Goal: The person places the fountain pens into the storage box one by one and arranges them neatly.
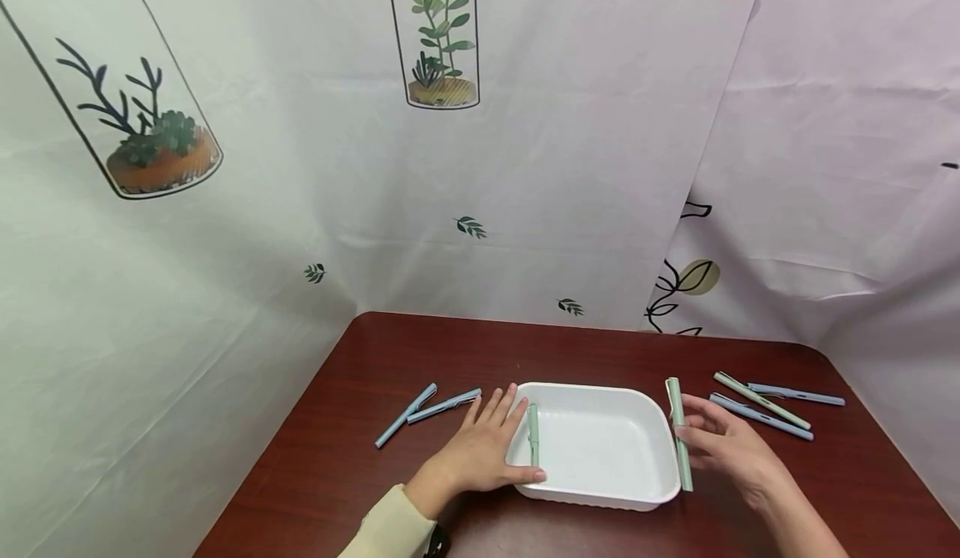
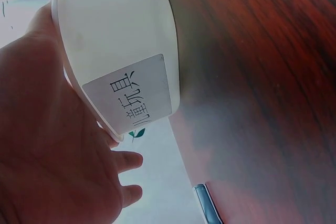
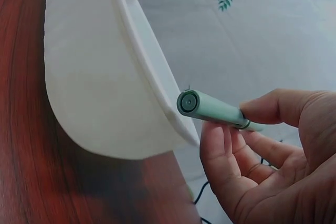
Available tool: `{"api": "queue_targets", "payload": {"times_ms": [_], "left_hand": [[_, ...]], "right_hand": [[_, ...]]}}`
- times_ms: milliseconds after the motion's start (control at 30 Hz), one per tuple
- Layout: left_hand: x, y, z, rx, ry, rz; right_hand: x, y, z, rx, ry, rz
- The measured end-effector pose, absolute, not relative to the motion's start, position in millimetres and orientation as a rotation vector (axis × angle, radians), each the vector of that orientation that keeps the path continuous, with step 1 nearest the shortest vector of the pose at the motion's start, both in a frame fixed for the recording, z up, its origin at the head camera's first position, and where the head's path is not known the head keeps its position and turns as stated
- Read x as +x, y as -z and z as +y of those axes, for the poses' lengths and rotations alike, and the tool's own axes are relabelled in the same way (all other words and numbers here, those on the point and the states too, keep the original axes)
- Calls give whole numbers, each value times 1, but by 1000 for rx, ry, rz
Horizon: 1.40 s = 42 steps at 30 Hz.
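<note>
A white rectangular tray [image 1: 603, 449] stands on the table, a green pen [image 1: 533, 434] lying inside along its left wall. My left hand [image 1: 483, 449] rests on the tray's left rim, fingers spread and straight, thumb over the front rim. In the left wrist view a label [image 2: 131, 95] shows on the tray's outer side. At the tray's right edge my right hand [image 1: 723, 445] pinches another green pen [image 1: 679, 437] between thumb and fingers. The right wrist view shows this pen's round end [image 3: 189, 102] pointing towards the tray's rim.
Left of the tray lie two blue pens, one slanted [image 1: 406, 415] and one flatter [image 1: 445, 405]. To the right, a green pen [image 1: 761, 399] lies among blue pens [image 1: 797, 394]. Behind the dark red table [image 1: 450, 345] hangs a printed white cloth [image 1: 562, 166].
</note>
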<state>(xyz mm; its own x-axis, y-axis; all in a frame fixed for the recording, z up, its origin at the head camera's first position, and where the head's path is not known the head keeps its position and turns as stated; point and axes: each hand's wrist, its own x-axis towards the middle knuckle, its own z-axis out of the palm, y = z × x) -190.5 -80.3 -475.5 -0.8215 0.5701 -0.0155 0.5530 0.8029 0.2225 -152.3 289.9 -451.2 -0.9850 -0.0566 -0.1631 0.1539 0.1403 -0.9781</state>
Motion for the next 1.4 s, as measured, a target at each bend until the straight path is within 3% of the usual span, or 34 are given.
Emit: {"api": "queue_targets", "payload": {"times_ms": [1400], "left_hand": [[-191,474,-81,905,-332,2893]], "right_hand": [[-171,449,226,126,1812,2315]]}}
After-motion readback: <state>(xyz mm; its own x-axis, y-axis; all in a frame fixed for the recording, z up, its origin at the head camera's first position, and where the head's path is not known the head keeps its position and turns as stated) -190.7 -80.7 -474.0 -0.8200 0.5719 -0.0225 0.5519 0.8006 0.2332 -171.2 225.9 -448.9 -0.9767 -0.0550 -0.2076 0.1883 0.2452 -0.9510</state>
